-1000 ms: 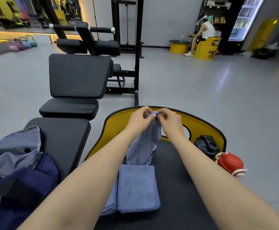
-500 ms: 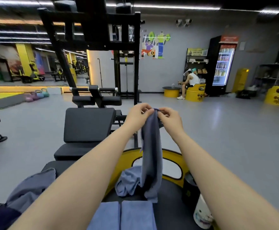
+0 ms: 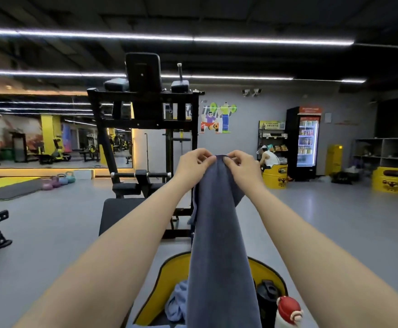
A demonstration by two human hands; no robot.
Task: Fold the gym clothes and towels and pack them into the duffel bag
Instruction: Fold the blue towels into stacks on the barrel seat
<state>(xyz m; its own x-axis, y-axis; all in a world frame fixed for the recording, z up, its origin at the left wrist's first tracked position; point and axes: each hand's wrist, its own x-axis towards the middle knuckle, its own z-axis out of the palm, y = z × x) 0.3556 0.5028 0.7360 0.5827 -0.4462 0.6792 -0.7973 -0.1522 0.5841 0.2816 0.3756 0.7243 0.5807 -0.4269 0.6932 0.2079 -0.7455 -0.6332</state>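
Both arms reach forward and up, holding a blue-grey towel (image 3: 219, 233) by its top edge at about eye level. The left hand (image 3: 194, 165) and the right hand (image 3: 241, 168) sit close together, each with its fingers curled and pinching the cloth between thumb and fingertips, so the edge bunches into a small hump between them. From there the towel hangs straight down as a long narrow strip between the forearms and runs out of the bottom of the picture. Below it lies a yellow-rimmed table (image 3: 169, 278) with a black top. On that table, just left of the hanging strip, a second, paler blue cloth (image 3: 176, 301) lies crumpled. To the right of the strip stand a black bottle (image 3: 267, 297) and, nearer, a red-capped bottle (image 3: 289, 308) close beside it. Behind the table are a black padded bench (image 3: 120, 214) and a tall black rack (image 3: 143, 110). Farther off, a lit drinks fridge (image 3: 307, 140) stands at the grey wall, and a person (image 3: 270, 158) sits on a yellow drum (image 3: 274, 177) beside it.
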